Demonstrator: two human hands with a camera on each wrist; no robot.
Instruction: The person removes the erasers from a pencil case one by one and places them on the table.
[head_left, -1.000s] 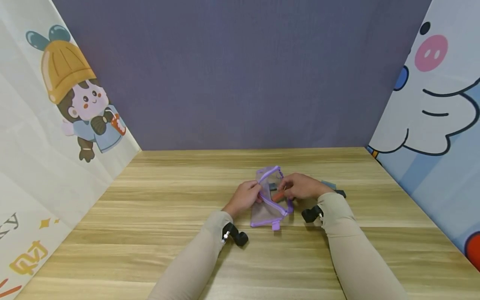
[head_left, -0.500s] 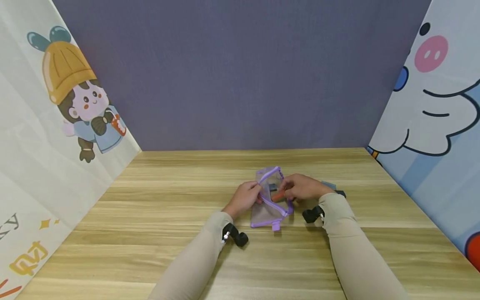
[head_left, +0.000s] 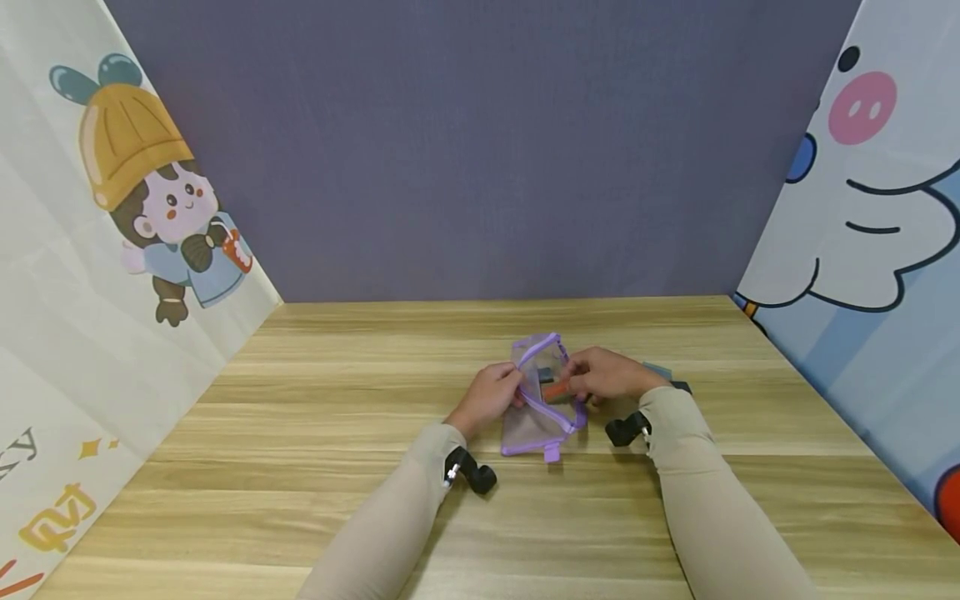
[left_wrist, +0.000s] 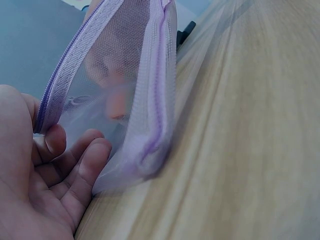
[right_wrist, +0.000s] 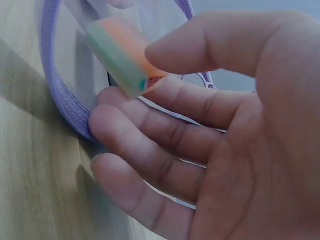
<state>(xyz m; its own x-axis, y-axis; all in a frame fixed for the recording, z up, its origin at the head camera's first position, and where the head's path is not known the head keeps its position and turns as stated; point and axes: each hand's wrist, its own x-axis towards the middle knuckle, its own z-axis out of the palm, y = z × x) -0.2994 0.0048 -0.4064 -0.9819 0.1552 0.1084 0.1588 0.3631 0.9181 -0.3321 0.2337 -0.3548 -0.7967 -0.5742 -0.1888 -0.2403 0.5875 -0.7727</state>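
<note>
A purple-trimmed mesh zip pouch (head_left: 531, 429) lies on the table with its mouth spread apart. My left hand (head_left: 491, 396) pinches the zipper edge on the pouch's left side; in the left wrist view, the thumb and forefinger meet at the purple zipper (left_wrist: 57, 95). At the mouth, my right hand (head_left: 606, 373) holds a small orange-and-green block (right_wrist: 120, 55) between thumb and forefinger. Its other fingers are loosely bent beside the pouch rim. The block's orange side (head_left: 557, 390) shows inside the opening. A dark small item (head_left: 545, 374) sits in the pouch; its kind is unclear.
Behind the right wrist lies a flat blue-grey thing (head_left: 657, 369), partly hidden. Black camera mounts stick out from both wrists. A grey-purple panel (head_left: 480, 167) closes the back of the wooden table (head_left: 337, 433), with printed cloths at both sides.
My right hand's fingertips have shifted slightly right, and more of the orange block shows. The left hand and the pouch stay nearly in place.
</note>
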